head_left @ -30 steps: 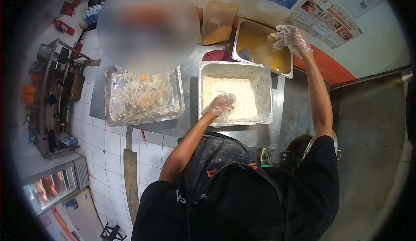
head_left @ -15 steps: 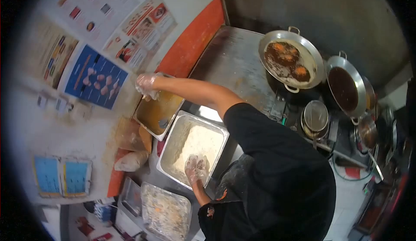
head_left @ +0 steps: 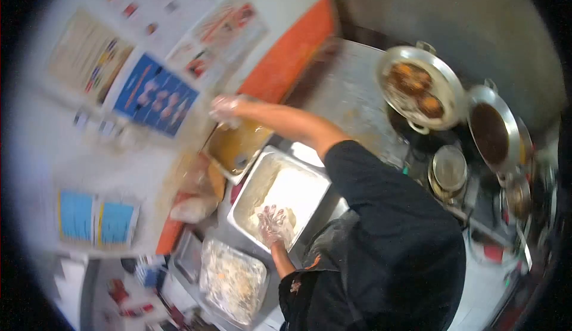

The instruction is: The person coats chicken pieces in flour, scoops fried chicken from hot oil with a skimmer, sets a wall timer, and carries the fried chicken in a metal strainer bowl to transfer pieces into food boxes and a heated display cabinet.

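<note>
My left hand (head_left: 274, 227), in a clear plastic glove dusted with white, lies with its fingers spread at the near end of a deep metal pan (head_left: 239, 204) of white flour (head_left: 292, 191). My right hand (head_left: 224, 110), also in a clear plastic glove, reaches over the far end of a second metal pan (head_left: 266, 133). Yellowish-brown liquid (head_left: 238, 143) fills that pan, with a small grey object (head_left: 241, 161) in it. Blur hides the right hand's fingers and anything between them.
A wide pan (head_left: 456, 86) of bubbling oil holds browned pieces (head_left: 411, 78). Beside it are a pan of dark liquid (head_left: 490, 131) and a strainer (head_left: 450, 167). A tray of floured pieces (head_left: 232, 280) stands left of the flour pan. Posters (head_left: 156, 94) cover the wall.
The whole view has shifted as my head moved. My left hand's fingers have spread apart over the flour. My right hand is still over the liquid pan, slightly blurred.
</note>
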A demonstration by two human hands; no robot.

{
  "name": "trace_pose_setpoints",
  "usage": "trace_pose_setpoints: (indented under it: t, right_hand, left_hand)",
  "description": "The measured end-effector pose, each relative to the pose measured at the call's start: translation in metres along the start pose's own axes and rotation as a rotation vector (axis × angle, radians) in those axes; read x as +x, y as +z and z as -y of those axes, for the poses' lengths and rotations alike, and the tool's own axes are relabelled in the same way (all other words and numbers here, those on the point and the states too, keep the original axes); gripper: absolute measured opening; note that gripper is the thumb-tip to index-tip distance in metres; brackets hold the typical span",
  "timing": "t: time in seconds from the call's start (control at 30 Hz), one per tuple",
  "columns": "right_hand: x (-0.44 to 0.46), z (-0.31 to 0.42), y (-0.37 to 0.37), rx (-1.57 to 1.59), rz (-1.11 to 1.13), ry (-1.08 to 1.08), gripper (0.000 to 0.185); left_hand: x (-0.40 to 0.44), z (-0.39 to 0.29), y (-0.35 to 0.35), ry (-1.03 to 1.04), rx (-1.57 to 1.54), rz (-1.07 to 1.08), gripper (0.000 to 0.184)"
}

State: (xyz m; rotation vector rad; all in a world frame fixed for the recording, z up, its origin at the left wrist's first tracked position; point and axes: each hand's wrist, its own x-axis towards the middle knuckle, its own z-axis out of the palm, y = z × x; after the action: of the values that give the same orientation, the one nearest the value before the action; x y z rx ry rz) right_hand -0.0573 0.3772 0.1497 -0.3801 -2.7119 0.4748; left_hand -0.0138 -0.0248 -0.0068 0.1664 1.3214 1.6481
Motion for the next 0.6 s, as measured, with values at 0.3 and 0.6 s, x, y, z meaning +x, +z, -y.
trace_pose_setpoints:
  t: [0.3, 0.6]
  right_hand:
    - [-0.016, 0.077, -0.051, 0.541, 0.167, 0.370, 0.038]
    - [0.006, 0.026, -0.007, 0.703, 0.177, 0.334, 0.035]
  left_hand:
    - [-0.016, -0.015, -0.002, 0.073, -0.372, -0.075, 0.098]
    - [0.000, -0.007, -0.012, 0.047, -0.440, -0.042, 0.092]
